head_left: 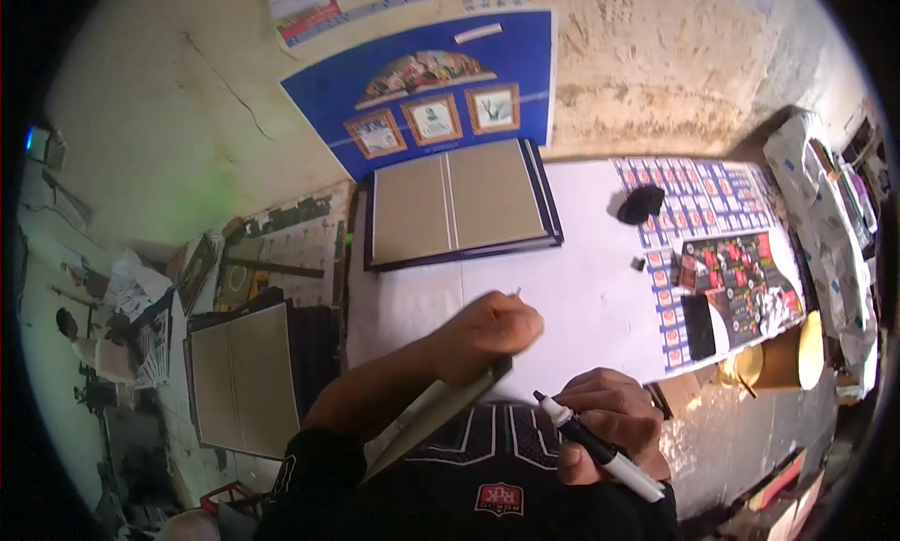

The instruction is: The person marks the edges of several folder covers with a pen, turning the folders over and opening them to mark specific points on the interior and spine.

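Observation:
My right hand (614,419) is wrapped round a black-and-white marker pen (591,447). The pen's dark tip points up and left, and its white end points toward my body. My left hand (492,330) is closed in a fist above the white table. A tiny pale tip pokes out at its top, too small to name. Just under my left wrist and forearm, a beige board (436,414) with a dark edge is seen nearly edge-on, close to my body. Whether my left hand touches the board is hidden.
Dark-blue covers with beige panels (408,213) lie at the table's back, before a blue poster (319,91). More panelled covers (248,382) lie left. A black crumpled object (642,203), a black phone-shaped slab (697,325) and printed sheets (741,269) are at the right.

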A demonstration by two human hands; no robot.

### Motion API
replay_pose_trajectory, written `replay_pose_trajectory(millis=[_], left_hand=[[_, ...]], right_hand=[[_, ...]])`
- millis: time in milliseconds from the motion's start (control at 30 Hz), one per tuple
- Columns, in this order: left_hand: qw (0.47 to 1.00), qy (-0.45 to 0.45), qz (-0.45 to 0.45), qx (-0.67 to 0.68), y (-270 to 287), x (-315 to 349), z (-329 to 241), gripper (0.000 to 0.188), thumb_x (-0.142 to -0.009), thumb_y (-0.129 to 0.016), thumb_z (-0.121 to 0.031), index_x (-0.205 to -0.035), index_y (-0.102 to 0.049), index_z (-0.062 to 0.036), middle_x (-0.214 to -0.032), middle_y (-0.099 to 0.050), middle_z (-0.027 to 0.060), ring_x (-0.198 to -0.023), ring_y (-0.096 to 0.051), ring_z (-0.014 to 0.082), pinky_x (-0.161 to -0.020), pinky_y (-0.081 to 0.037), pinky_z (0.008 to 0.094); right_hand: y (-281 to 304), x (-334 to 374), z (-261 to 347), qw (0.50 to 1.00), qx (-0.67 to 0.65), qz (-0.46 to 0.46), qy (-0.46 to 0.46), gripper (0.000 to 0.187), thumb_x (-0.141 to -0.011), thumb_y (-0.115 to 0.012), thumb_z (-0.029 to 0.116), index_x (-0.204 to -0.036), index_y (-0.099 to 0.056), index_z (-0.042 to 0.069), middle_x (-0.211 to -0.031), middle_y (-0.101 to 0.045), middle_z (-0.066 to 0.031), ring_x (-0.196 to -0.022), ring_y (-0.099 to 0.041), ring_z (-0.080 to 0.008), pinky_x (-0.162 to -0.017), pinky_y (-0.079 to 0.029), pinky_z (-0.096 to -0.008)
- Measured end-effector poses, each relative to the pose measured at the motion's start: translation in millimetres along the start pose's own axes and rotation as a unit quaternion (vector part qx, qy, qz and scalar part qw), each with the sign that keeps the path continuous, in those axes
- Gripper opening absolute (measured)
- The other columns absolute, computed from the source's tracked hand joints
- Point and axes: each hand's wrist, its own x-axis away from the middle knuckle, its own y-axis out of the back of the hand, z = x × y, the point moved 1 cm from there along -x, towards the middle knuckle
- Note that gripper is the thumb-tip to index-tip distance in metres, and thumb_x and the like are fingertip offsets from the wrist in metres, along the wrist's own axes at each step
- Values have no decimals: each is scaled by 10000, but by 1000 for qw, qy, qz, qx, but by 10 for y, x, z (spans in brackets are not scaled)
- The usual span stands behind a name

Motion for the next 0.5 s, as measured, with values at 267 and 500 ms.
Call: replay_pose_trajectory(millis=[267, 500], left_hand=[[983, 176, -8, 59, -216, 62, 246, 369, -917, -412, -217, -604, -356, -30, -568, -341, -8, -587, -325, 77, -537, -298, 305], [984, 149, 2, 94, -195, 70, 319, 365, -925, -415, -218, -605, -371, -48, -576, -339, -22, -587, -315, 74, -539, -290, 299]], right_hand=[[38, 94, 86, 995, 73, -64, -13, 273, -717, -763, 163, -839, -546, 52, -733, -660, -121, -617, -668, -216, -508, -522, -297], [-26, 153, 6, 993, 67, -88, -35, 299, -700, -777, 105, -873, -541, 46, -726, -655, -108, -649, -684, -232, -546, -541, -311]])
